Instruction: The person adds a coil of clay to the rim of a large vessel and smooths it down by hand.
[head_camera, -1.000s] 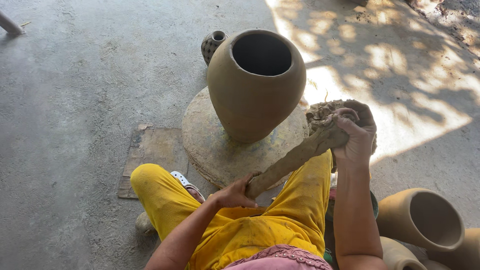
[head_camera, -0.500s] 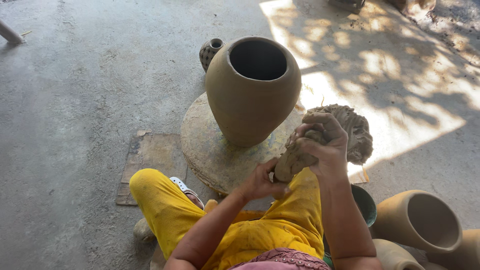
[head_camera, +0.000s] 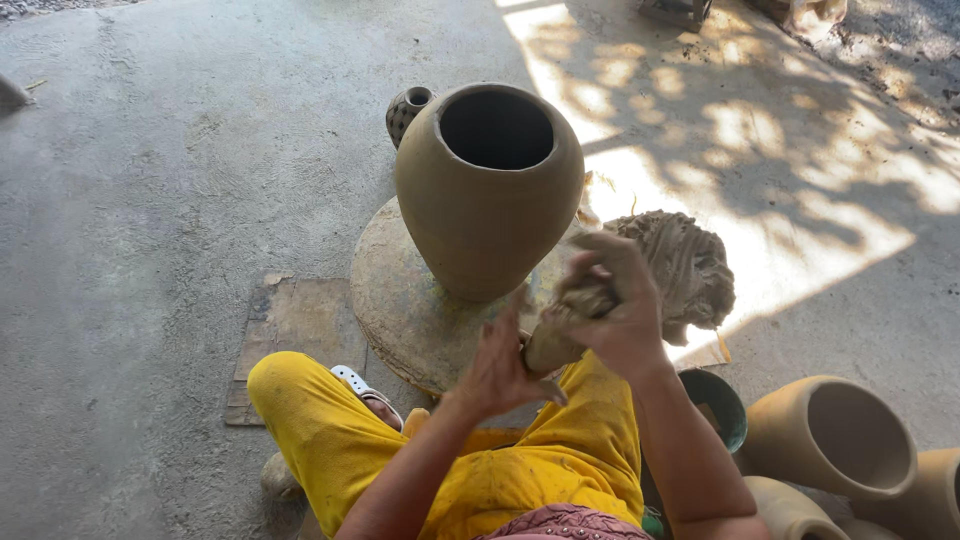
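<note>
Open-air pottery workshop, tall unfired brown clay jar (head_camera: 488, 195) standing on a round stone turntable (head_camera: 400, 310), rough grey clay mound (head_camera: 685, 265) lying nearby, finished tan pots (head_camera: 830, 435) sitting on sunlit bare concrete floor (head_camera: 150, 200)
</note>
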